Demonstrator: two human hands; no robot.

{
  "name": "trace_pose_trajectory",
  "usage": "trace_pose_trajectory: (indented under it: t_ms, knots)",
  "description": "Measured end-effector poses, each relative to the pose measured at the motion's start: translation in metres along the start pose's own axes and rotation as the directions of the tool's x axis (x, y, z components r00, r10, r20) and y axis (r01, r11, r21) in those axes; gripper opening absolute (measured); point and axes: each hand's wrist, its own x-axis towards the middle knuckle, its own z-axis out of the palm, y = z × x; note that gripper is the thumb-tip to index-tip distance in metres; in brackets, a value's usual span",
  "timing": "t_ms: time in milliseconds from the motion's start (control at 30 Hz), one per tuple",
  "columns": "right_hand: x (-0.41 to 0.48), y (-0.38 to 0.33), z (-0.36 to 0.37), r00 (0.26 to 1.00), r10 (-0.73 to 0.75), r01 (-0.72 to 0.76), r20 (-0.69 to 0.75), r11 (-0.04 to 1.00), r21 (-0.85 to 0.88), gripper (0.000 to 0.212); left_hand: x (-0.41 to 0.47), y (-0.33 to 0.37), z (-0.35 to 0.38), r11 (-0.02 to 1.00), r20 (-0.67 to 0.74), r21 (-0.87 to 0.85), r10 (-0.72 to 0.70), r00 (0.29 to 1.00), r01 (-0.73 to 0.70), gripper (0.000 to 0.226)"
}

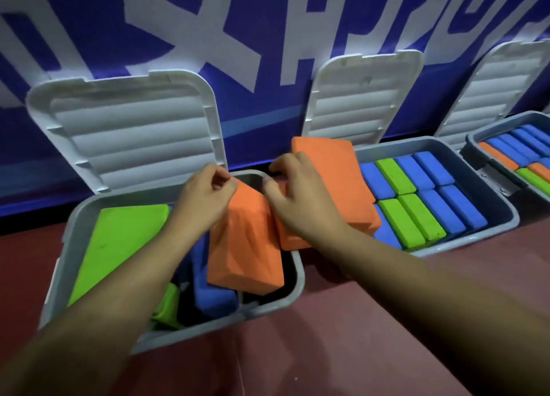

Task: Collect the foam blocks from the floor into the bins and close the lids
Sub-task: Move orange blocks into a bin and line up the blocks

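Note:
Three grey bins stand in a row against the wall, lids up. Over the nearest bin (293, 288) my left hand (205, 196) pinches the top edge of an orange foam block (244, 255) that tilts into the bin's right side. My right hand (297, 199) grips a larger orange block (333, 181) held above the gap between the first and second bin. A big green block (119, 241) leans in the left of the nearest bin, with blue blocks (214, 297) and a small green one (168, 306) below.
The middle bin (503, 208) is packed with blue and green blocks in rows, its lid (357, 98) leaning on the blue banner wall. A third bin (476, 145) at far right holds blue, orange and green blocks. Red floor (357, 321) lies in front.

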Motion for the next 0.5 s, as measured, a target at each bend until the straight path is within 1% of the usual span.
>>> trace_pose_trajectory:
  t_ms: [33, 67, 133, 200, 233, 267, 333, 367, 433, 500]
  knots:
    - [-0.007, -0.006, 0.019, 0.998, -0.013, 0.013, 0.055, 1.000, 0.004, 0.026, -0.005, -0.017, -0.005, 0.998, -0.006, 0.043, -0.043, 0.999, 0.043, 0.011]
    - [-0.016, -0.010, 0.037, 0.992, 0.009, -0.008, 0.124, 1.000, -0.011, 0.030, -0.011, -0.036, -0.006, 0.991, 0.000, 0.097, -0.092, 0.996, 0.091, 0.013]
    - [-0.033, -0.007, 0.068, 0.960, 0.133, -0.108, 0.248, 0.988, -0.111, 0.039, -0.024, -0.073, 0.003, 0.967, 0.069, 0.171, -0.201, 0.977, 0.187, 0.024]
    - [-0.048, 0.000, 0.090, 0.902, 0.276, -0.220, 0.331, 0.955, -0.197, 0.041, -0.040, -0.093, 0.015, 0.937, 0.187, 0.151, -0.342, 0.921, 0.317, 0.046]
    - [-0.054, 0.001, 0.098, 0.880, 0.301, -0.244, 0.368, 0.950, -0.195, 0.040, -0.048, -0.098, 0.020, 0.917, 0.231, 0.109, -0.399, 0.888, 0.383, 0.054]
    - [-0.058, 0.005, 0.101, 0.873, 0.296, -0.249, 0.386, 0.954, -0.168, 0.038, -0.052, -0.098, 0.026, 0.905, 0.246, 0.066, -0.422, 0.872, 0.420, 0.058]
    - [-0.059, 0.008, 0.105, 0.883, 0.244, -0.221, 0.401, 0.970, -0.103, 0.035, -0.059, -0.094, 0.034, 0.901, 0.212, -0.006, -0.423, 0.881, 0.434, 0.064]
    - [-0.058, 0.007, 0.103, 0.882, 0.233, -0.230, 0.409, 0.972, -0.058, 0.035, -0.061, -0.089, 0.036, 0.895, 0.195, -0.036, -0.431, 0.881, 0.446, 0.068]
    - [-0.053, 0.003, 0.094, 0.869, 0.250, -0.300, 0.427, 0.953, 0.052, 0.036, -0.064, -0.082, 0.033, 0.884, 0.132, -0.079, -0.448, 0.884, 0.460, 0.073]
    - [-0.044, -0.003, 0.083, 0.853, 0.290, -0.377, 0.433, 0.918, 0.127, 0.034, -0.063, -0.074, 0.019, 0.892, 0.051, -0.101, -0.438, 0.897, 0.441, 0.067]
